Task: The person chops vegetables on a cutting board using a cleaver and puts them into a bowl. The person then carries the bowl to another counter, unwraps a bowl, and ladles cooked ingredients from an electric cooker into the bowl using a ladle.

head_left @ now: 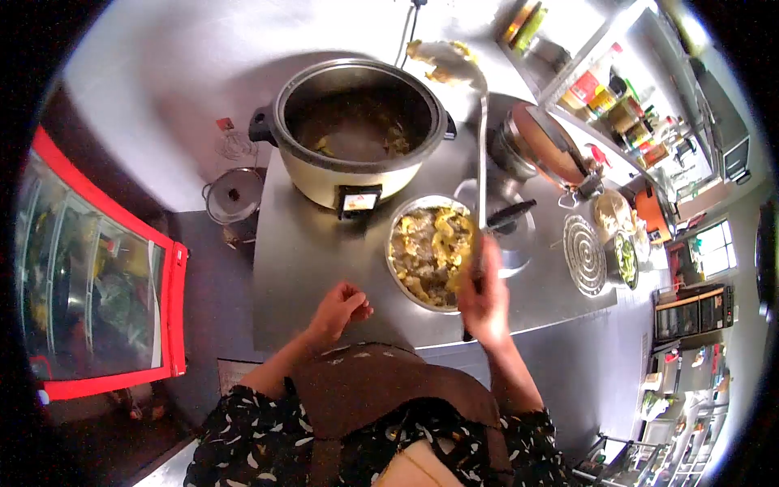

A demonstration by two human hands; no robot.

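Observation:
My right hand (484, 300) is wrapped round the dark grip of a long metal ladle (484, 154). Its bowl, raised above the far side of the counter, carries yellowish pieces of food (445, 63). Just left of this hand sits a round metal bowl (392, 268) full of similar yellow-brown pieces in liquid. Behind it stands a large cream cooker pot (312, 174), lidless, with dark broth and a few bits inside. My left hand (341, 312) hovers by the counter's front edge, fingers curled closed, with nothing visible in them.
A glass lid (513, 243) lies right of the bowl, near a spiral metal rack (584, 254) and a pot of green vegetables (625, 260). A brown pan (544, 142) leans behind. Jars fill the shelf (625, 114). A red-framed glass fridge (173, 308) stands left.

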